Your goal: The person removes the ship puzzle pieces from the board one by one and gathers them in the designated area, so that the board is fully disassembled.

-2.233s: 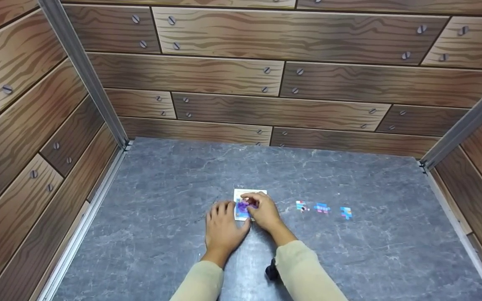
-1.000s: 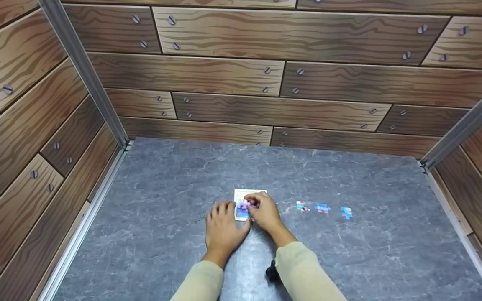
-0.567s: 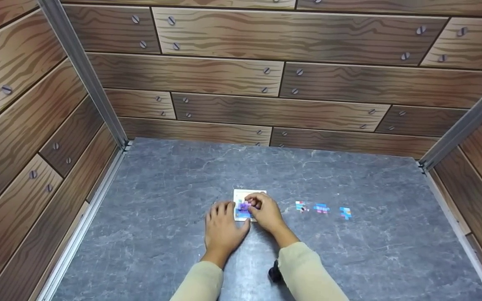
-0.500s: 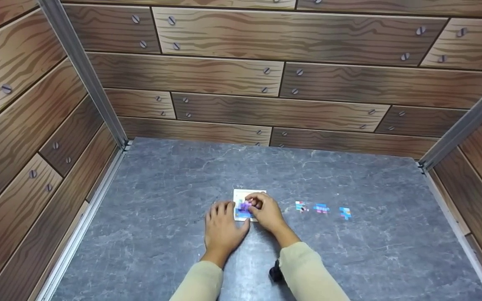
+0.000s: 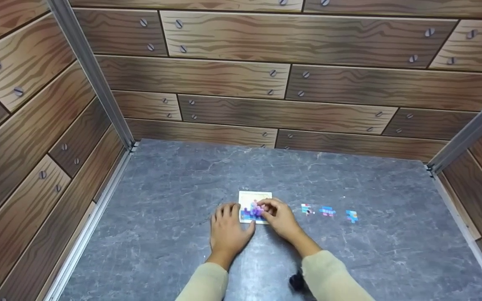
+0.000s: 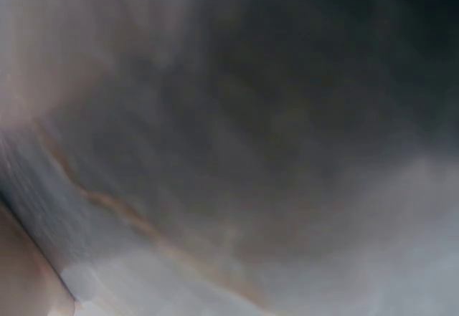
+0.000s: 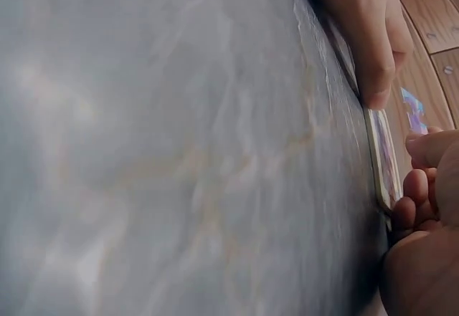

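Note:
A small square puzzle tray with a pale frame lies on the grey floor, its picture partly blue and purple. My left hand rests flat at its left side, with fingertips at the frame and thumb stretched along the near edge. Above the tray, my right hand pinches a purple and pink jigsaw piece between thumb and fingers. In the right wrist view this piece stands tilted over the tray's edge. The left wrist view is blurred and shows mostly floor and a bit of skin.
To the right of the tray, three loose jigsaw pieces lie in a row: a white and blue one, a blue and pink one and a blue and orange one. Wood-patterned walls enclose the floor. A black object shows by the right sleeve.
My right hand has drawn back slightly to the right with the pinched piece, uncovering more of the tray. My left hand stays at the tray's side. The head view has shifted a little.

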The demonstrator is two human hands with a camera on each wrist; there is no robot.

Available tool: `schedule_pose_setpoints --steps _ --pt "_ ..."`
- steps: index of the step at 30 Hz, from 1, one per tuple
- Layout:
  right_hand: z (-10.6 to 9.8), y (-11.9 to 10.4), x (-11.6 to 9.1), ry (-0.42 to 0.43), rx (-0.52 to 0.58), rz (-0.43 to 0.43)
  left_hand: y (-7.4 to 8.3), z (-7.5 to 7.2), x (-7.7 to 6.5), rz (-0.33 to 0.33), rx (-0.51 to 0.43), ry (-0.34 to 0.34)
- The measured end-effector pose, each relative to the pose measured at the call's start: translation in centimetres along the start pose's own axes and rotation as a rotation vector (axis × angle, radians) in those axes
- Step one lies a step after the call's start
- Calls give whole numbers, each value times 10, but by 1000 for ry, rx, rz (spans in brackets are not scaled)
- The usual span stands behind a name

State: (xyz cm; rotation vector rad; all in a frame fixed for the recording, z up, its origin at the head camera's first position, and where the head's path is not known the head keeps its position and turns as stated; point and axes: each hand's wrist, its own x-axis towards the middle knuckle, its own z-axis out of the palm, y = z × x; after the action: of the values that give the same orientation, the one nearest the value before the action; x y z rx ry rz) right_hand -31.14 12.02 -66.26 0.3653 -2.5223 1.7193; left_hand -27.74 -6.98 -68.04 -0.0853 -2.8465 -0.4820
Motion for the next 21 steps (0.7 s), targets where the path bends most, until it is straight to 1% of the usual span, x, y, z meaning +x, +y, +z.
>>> schedule_pose_setpoints --steps 7,13,17,21 --pt "-24 -1 -14 4 -73 41 2 -2 1 -17 9 -12" --pt "-39 2 -27 25 -120 44 3 -3 -1 -28 -6 -30" --pt "-52 5 -42 24 -170 50 3 -2 -1 -29 -13 -41" --pt "-68 9 -58 20 -220 77 2 -2 0 -25 -16 -33"
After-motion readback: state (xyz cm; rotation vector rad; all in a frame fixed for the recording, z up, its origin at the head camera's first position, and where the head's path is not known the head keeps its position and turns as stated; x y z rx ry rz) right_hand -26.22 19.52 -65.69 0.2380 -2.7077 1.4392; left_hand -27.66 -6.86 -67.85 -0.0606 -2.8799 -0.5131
